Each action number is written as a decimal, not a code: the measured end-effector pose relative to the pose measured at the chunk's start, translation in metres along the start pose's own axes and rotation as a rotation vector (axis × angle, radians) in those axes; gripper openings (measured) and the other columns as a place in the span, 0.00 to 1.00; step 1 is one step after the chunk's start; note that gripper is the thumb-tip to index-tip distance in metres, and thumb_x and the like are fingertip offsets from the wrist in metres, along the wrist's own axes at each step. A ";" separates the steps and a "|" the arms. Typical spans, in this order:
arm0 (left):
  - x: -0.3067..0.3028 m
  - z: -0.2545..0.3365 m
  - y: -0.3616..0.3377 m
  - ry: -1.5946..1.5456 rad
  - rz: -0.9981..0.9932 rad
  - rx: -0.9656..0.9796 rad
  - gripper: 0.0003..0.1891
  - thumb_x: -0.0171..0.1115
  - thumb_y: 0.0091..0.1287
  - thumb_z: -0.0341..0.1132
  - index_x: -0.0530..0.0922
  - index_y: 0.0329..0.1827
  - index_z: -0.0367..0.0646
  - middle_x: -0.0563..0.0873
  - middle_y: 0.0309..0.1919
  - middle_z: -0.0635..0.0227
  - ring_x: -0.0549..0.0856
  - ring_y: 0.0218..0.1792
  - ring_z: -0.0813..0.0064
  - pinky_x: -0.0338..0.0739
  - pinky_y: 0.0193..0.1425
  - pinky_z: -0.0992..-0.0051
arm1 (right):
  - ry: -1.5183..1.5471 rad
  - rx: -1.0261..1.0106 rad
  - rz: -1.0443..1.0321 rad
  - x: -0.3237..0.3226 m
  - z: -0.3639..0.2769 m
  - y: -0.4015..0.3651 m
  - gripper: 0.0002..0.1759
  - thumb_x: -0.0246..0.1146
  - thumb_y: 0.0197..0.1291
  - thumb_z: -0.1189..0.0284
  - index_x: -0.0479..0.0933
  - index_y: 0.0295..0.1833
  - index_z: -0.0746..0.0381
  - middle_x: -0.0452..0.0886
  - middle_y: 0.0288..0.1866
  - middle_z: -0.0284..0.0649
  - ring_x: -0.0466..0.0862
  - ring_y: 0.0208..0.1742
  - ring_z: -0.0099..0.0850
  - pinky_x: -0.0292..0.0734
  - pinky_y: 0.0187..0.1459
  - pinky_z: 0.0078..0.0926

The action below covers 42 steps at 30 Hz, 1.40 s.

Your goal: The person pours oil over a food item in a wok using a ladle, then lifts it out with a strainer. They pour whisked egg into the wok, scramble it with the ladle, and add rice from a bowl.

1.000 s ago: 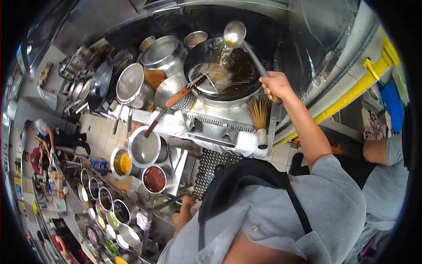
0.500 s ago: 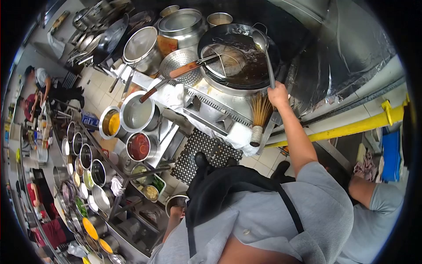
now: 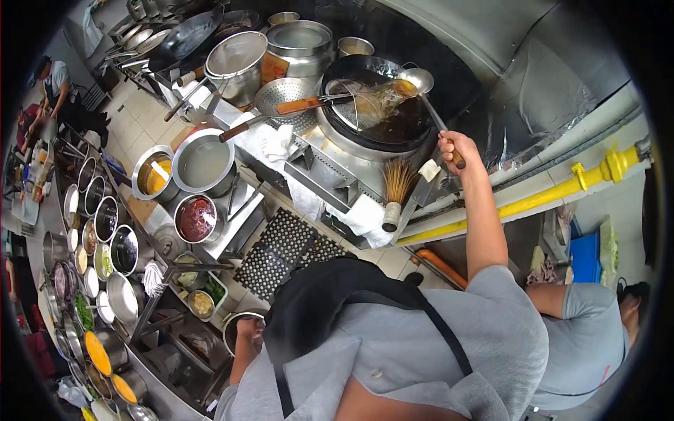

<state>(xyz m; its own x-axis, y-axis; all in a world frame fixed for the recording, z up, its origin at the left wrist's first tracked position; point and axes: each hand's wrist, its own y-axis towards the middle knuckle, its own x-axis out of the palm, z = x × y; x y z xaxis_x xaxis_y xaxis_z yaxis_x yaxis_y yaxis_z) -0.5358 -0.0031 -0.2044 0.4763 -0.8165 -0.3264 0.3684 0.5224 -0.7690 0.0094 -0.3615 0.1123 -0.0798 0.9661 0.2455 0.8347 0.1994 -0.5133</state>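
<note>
My right hand (image 3: 460,151) is closed around the wooden-ended handle of a metal ladle (image 3: 420,79). The ladle's bowl is tilted over the wok (image 3: 421,137), and golden liquid pours from it to the left. Under the stream, a wire strainer (image 3: 345,105) with a wooden handle lies across the wok, which contains dark liquid. Low at the left of my body, my left hand (image 3: 248,331) is closed at the rim of a metal bowl (image 3: 230,324); my fingers are partly hidden.
A bamboo brush (image 3: 400,184) and white cloths (image 3: 368,219) lie along the stove front. Left stand a perforated ladle (image 3: 281,92), a pot of red sauce (image 3: 196,217) and several ingredient containers. A yellow pipe (image 3: 547,200) runs along the right. Another person (image 3: 586,330) bends close at the right.
My right hand has raised and tilted the ladle from the wok's far edge, and liquid now streams onto the strainer. The view has shifted right. The other person at the right shows more.
</note>
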 end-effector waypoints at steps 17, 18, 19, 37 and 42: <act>-0.098 -0.239 0.055 0.691 -0.126 0.589 0.11 0.60 0.59 0.40 0.81 0.35 0.42 0.85 0.29 0.59 0.84 0.28 0.57 0.79 0.33 0.59 | -0.949 -0.583 0.412 0.005 0.129 0.018 0.12 0.61 0.55 0.73 0.76 0.46 0.62 0.74 0.21 0.34 0.71 0.14 0.23 0.66 0.14 0.24; -0.103 -0.239 0.043 0.824 -0.026 0.783 0.11 0.60 0.59 0.41 0.81 0.35 0.42 0.85 0.29 0.58 0.85 0.29 0.55 0.79 0.34 0.58 | -1.244 -0.728 0.477 -0.004 0.135 0.049 0.15 0.62 0.54 0.71 0.78 0.47 0.64 0.78 0.24 0.37 0.75 0.16 0.26 0.71 0.18 0.27; -0.099 -0.276 0.073 0.999 -0.203 0.683 0.13 0.60 0.54 0.45 0.82 0.35 0.46 0.85 0.31 0.57 0.85 0.36 0.55 0.78 0.43 0.59 | -1.474 -0.745 0.602 0.007 0.138 0.054 0.20 0.63 0.53 0.67 0.78 0.50 0.66 0.83 0.30 0.45 0.82 0.26 0.31 0.78 0.31 0.31; -0.345 -0.121 -0.283 -0.308 2.063 0.415 0.30 0.63 0.56 0.34 0.67 0.61 0.28 0.75 0.53 0.48 0.77 0.52 0.59 0.72 0.57 0.68 | -1.558 -1.552 0.236 0.177 0.162 0.010 0.30 0.58 0.56 0.69 0.66 0.65 0.67 0.75 0.56 0.57 0.77 0.53 0.51 0.73 0.53 0.41; -0.467 -0.183 -0.311 -0.205 2.786 -0.105 0.38 0.67 0.53 0.39 0.63 0.63 0.27 0.73 0.54 0.45 0.71 0.59 0.51 0.66 0.63 0.62 | -1.410 -1.138 -0.753 0.252 0.260 0.008 0.25 0.60 0.58 0.74 0.70 0.61 0.67 0.77 0.40 0.44 0.77 0.38 0.33 0.72 0.43 0.30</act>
<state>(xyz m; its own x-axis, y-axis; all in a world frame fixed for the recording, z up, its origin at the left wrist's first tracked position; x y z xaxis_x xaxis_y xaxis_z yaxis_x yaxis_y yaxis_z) -1.0194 0.1708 0.0870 -0.3587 0.9333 0.0160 -0.6245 -0.2527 0.7390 -0.1458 -0.0742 -0.0434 -0.3514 0.2834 -0.8923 0.2869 0.9398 0.1855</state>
